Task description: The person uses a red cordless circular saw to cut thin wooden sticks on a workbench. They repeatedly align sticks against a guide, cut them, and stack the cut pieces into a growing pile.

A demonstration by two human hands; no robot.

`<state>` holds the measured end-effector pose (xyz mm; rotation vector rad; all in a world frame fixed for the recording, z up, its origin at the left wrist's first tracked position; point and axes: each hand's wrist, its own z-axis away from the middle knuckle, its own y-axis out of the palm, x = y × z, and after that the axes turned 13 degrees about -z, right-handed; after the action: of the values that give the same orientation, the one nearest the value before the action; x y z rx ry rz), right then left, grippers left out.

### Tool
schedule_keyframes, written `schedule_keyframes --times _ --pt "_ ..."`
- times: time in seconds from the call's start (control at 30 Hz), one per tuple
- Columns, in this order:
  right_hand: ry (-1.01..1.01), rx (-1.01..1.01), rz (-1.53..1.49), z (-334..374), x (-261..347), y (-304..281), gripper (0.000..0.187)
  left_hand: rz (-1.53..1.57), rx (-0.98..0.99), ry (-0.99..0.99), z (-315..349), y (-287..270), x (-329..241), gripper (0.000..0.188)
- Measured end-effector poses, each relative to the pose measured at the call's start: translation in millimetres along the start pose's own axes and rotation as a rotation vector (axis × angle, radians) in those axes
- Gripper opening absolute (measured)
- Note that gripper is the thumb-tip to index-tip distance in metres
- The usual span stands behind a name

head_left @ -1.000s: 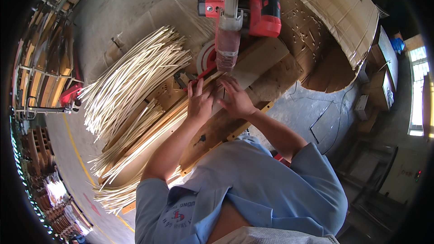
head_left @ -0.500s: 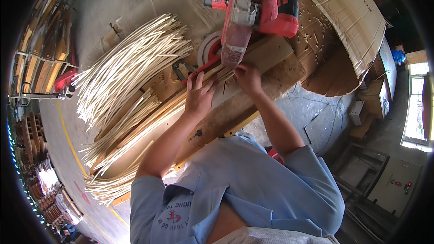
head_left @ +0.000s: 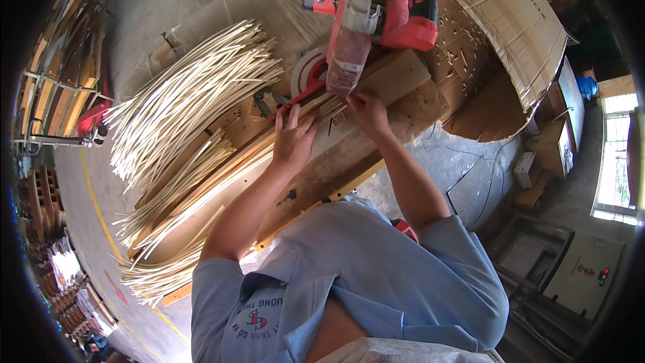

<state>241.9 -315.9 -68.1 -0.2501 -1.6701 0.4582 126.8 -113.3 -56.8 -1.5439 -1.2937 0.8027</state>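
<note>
A red and black mitre saw [head_left: 346, 60] stands over a long wooden work board [head_left: 396, 87], its guarded blade side close above the board. My left hand [head_left: 293, 141] presses with bent fingers on a bunch of thin pale canes [head_left: 259, 156] lying along the wooden fence. Just right of the blade guard, my right hand [head_left: 369, 114] is closed at the canes' far ends, fingertips pinched together. The guard and my fingers partly hide those ends. A large pile of pale canes [head_left: 195, 101] lies beyond the board to the left, with smaller bundles [head_left: 178, 181] nearer.
Behind the saw at right, a curved cardboard sheet [head_left: 500, 33] holds scattered offcuts. A grey metal cabinet [head_left: 581, 272] with small lights stands at the lower right. Racks with wooden parts [head_left: 64, 74] line the left side. A yellow line [head_left: 97, 202] runs along the floor.
The view has shifted slightly. Both hands stay at almost the same place on the canes, and the saw head remains in the same position.
</note>
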Motion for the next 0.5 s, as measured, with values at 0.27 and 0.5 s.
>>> schedule_keyframes --times 0.27,0.5 --pt "-0.018 0.066 -0.06 10.2 4.0 -6.6 0.019 -0.024 0.02 0.0 0.0 -2.9 -2.4 0.038" --pt "-0.041 0.145 -0.137 12.2 -0.2 -8.0 0.014 -0.016 0.014 0.005 0.4 -4.4 -2.2 0.039"
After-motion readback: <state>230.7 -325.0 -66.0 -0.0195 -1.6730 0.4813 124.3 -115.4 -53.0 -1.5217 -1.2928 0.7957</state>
